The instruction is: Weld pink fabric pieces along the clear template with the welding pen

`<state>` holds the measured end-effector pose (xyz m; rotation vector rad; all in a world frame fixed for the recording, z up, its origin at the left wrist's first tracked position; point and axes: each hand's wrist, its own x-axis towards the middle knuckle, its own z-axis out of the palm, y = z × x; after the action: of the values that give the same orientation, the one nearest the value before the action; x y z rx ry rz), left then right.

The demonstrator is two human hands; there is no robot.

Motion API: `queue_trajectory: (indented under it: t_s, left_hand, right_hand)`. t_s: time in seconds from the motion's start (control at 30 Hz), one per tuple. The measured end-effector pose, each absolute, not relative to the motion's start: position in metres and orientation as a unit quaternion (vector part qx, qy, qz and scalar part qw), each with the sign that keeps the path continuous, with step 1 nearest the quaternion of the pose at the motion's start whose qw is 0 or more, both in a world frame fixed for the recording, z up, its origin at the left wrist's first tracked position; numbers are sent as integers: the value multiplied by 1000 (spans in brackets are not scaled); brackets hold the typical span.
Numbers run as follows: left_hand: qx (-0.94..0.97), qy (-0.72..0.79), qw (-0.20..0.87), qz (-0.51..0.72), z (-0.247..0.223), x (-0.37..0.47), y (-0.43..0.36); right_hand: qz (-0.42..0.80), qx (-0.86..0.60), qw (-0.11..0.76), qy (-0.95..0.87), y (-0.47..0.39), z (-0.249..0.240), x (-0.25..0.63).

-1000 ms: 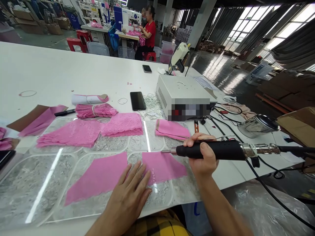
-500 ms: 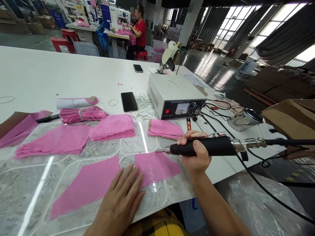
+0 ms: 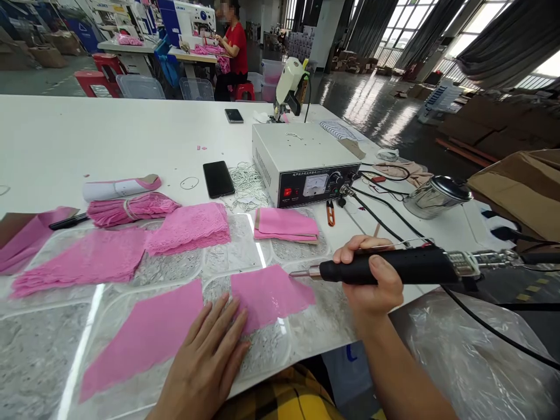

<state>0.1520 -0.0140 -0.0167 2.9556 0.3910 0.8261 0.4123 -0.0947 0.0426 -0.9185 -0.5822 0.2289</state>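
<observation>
Lace (image 3: pixel 83 256) lies at the far left in a fanned stack, its edges ragged and layered. Behind it, a tied bundle (image 3: pixel 131 209) looks ropy and tightly gathered. Nearer the person, a pink panel (image 3: pixel 146 329) lies flat, with slanting sides, on a glossy, mottled grey mat (image 3: pixel 48 350) marked with rounded outlines. The left hand (image 3: pixel 203 353) rests palm down, fingers extended and slightly apart, gripping nothing; it reaches the left edge of a second panel (image 3: pixel 271 294), smooth, thin and tapering rightward. Behind that, a folded cloth (image 3: pixel 286 224) shows a tan edge.

Further right, the right hand (image 3: pixel 376 297) is wrapped around a black, cylindrical tool (image 3: pixel 415 265). Its slim metal tip points left at the second panel's upper slanting edge; contact cannot be told. This looks like steadying and aligning, calling for light pressure and a level wrist. Beyond stands a boxy metal unit (image 3: pixel 306 149) on the white counter (image 3: pixel 65 137).
</observation>
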Motion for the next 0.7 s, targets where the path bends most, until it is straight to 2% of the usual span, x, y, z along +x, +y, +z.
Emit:
queue_trajectory:
  t_s: [0.7]
  left_hand:
    - [956,127,21,264,-18,151,-13]
  right_hand:
    - [112,-429,835,-327,-91,41,412]
